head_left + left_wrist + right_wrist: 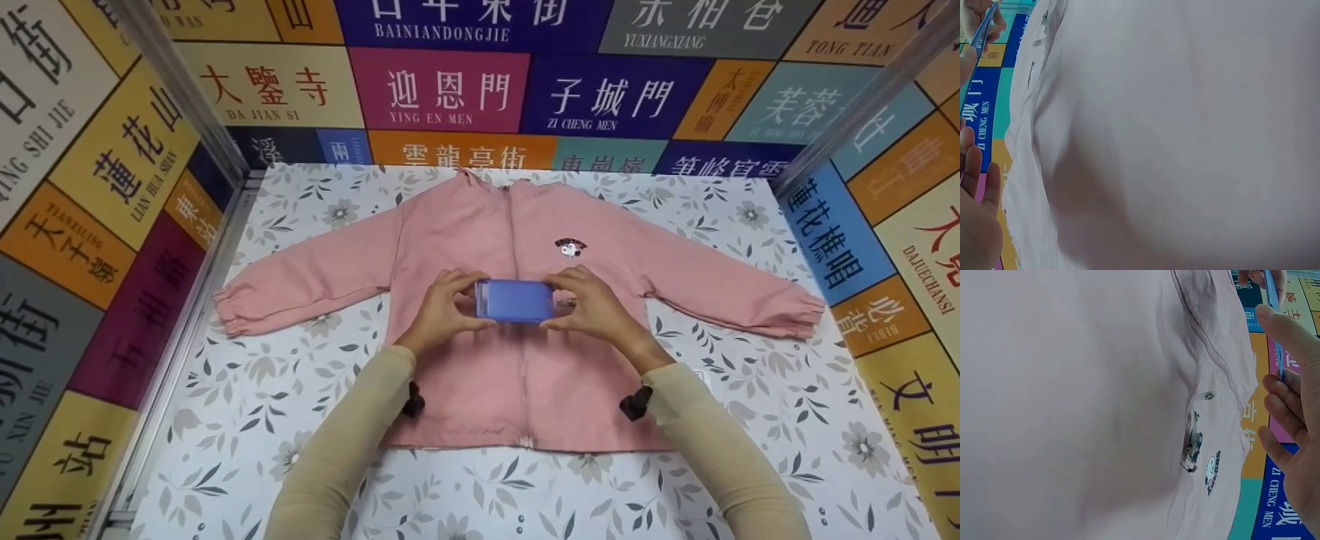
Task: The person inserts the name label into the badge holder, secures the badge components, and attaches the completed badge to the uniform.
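A flat blue rectangular card (519, 301) with a clear strip at its left end is held level above a pink zip-up jacket (457, 375). My left hand (441, 309) pinches its left end between thumb and fingers. At the other end my right hand (600, 309) pinches it the same way. Seen nearly edge-on in the right wrist view, the card (1273, 304) looks thin. A small metal clip (1194, 445) and a pale tab with a round snap (1207, 396) show against the jacket, near its printed cartoon patch (1212, 472).
The jacket lies spread front up, its left-side sleeve (315, 277) and right-side sleeve (739, 285) stretched outward. Under it is a white leaf-patterned tabletop (247, 420). Panels with printed street names (439, 94) stand behind and at both sides, with metal posts at the corners.
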Demonstrator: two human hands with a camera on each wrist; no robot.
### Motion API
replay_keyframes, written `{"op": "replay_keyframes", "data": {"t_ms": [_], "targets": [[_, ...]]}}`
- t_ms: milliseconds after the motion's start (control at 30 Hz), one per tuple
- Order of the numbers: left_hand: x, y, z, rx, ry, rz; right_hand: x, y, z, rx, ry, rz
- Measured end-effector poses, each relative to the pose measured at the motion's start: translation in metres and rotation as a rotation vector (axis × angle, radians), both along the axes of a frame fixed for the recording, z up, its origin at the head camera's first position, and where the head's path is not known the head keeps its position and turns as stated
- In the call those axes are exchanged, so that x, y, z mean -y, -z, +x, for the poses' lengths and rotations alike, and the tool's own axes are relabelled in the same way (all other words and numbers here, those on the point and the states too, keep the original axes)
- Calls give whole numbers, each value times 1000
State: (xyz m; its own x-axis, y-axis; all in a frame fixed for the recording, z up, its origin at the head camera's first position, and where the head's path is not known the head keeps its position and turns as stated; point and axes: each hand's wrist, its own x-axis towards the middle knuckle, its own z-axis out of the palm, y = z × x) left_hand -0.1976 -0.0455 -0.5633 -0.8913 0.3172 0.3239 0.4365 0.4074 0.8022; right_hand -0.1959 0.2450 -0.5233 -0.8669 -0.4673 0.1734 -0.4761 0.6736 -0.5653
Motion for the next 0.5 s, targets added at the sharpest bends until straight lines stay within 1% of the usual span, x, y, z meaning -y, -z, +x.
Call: {"op": "replay_keyframes", "data": {"t_ms": [133, 300, 500], "targets": [[-1, 0, 1, -9, -1, 15, -1, 0, 0, 4, -3, 11], [-1, -1, 1, 5, 4, 23, -2, 0, -1, 13, -5, -14], [-1, -1, 1, -15, -6, -6, -1, 1, -1, -38, -7, -14]]}}
